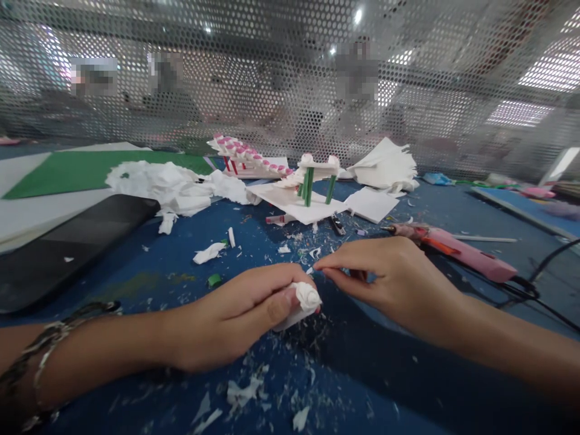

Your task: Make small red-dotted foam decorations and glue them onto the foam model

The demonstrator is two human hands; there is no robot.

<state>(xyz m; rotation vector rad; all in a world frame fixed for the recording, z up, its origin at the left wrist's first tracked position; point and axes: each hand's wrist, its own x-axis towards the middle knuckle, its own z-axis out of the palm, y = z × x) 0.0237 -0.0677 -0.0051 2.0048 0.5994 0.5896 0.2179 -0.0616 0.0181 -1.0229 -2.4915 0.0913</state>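
Note:
My left hand point(235, 317) is closed around a small white foam piece point(304, 300) with a rounded, spiralled tip poking out past my thumb. My right hand point(385, 278) hovers just to its right, thumb and forefinger pinched together near the tip, on a tiny white bit that I cannot make out. Both hands rest low over the blue table top point(149, 284), which is littered with white shavings. A bracelet point(49, 344) sits on my left wrist.
A pink glue gun point(457, 251) with a black cord lies at the right. Behind stand a white foam model on green posts point(312, 181), another with pink caps point(244, 157), crumpled white scraps point(158, 184), a green sheet point(90, 166), a black tablet point(67, 241) and a perforated metal screen point(290, 78).

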